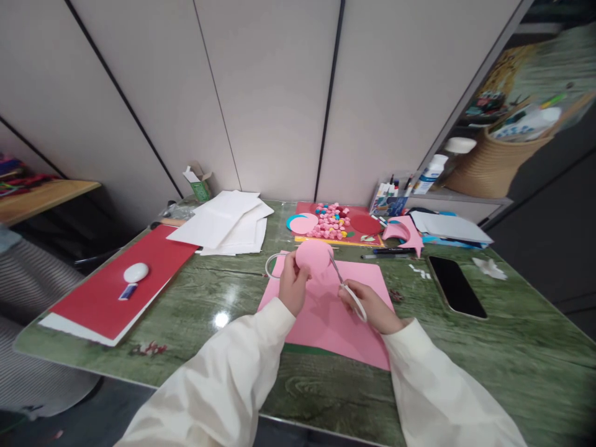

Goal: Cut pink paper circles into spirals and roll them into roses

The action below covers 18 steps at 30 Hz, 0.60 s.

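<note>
My left hand (293, 284) pinches a round pink paper disc (315, 256) by its lower left side, above a large pink sheet (339, 335) on the table. In my right hand (370, 305) are white-handled scissors (354, 301), their blades pointing up and left to the disc's right edge. Whether the blades are open or closed on the paper is too small to tell. A white ring-shaped item (270, 266) shows just left of my left hand, partly covered. Behind the disc lies a red sheet with many small pink crumpled balls (331, 222).
White papers (223, 223) and a red sheet (116, 285) with a white oval object (135, 272) lie left. A pink offcut (404, 233), pens (393, 252) and a phone (456, 287) are right. Behind stand a marker box (390, 197) and a woven basket (498, 158).
</note>
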Motion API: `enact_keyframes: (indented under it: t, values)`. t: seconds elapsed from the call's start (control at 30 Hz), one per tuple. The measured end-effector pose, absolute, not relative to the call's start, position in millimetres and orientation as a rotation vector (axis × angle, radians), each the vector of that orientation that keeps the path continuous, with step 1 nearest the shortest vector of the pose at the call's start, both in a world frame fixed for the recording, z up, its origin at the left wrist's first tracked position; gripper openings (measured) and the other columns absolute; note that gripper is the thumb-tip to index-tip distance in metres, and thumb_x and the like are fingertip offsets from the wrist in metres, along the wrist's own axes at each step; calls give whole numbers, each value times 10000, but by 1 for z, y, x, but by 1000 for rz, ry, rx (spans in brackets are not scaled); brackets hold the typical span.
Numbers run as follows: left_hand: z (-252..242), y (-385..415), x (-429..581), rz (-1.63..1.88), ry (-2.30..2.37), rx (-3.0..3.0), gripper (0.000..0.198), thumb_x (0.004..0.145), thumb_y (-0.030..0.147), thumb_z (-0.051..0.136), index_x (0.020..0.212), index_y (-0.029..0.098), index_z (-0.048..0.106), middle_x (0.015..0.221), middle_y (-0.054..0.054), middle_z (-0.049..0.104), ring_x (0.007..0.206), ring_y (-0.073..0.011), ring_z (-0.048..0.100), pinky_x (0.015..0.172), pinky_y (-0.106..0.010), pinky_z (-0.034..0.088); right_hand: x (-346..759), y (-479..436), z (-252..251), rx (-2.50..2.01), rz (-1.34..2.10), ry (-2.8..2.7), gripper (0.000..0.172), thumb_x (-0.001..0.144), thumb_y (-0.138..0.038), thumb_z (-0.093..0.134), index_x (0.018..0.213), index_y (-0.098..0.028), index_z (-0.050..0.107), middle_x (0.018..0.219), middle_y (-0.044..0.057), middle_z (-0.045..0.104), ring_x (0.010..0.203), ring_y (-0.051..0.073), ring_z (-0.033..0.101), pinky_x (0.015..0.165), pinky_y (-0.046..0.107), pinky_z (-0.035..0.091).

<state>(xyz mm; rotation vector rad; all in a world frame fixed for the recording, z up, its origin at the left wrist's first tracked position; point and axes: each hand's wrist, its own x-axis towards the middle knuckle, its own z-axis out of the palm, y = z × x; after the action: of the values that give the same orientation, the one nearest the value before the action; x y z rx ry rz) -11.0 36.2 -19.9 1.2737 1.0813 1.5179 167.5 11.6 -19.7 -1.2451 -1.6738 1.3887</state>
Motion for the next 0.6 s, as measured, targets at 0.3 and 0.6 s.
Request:
enact_keyframes:
  t: [0.3, 0.6]
  values:
    - [-22, 37, -10, 1487, 1111, 1272, 220, 783, 261, 451, 987, 184, 424, 779, 5, 465, 598, -82, 459, 559, -220, 420, 168, 12, -19, -1245, 1394, -1680, 280, 777, -425, 495, 659, -186, 410, 535, -61, 400, 461, 74, 376, 415, 195, 312]
    - [-19, 38, -11, 1429, 1112, 1310, 148, 767, 237, 443, 901, 176, 448, 712, 29, 437, 556, -73, 450, 537, -211, 396, 171, 14, -20, -1281, 1393, -1669, 324, 755, -487, 483, 658, -184, 425, 526, -51, 420, 461, 85, 399, 407, 201, 307]
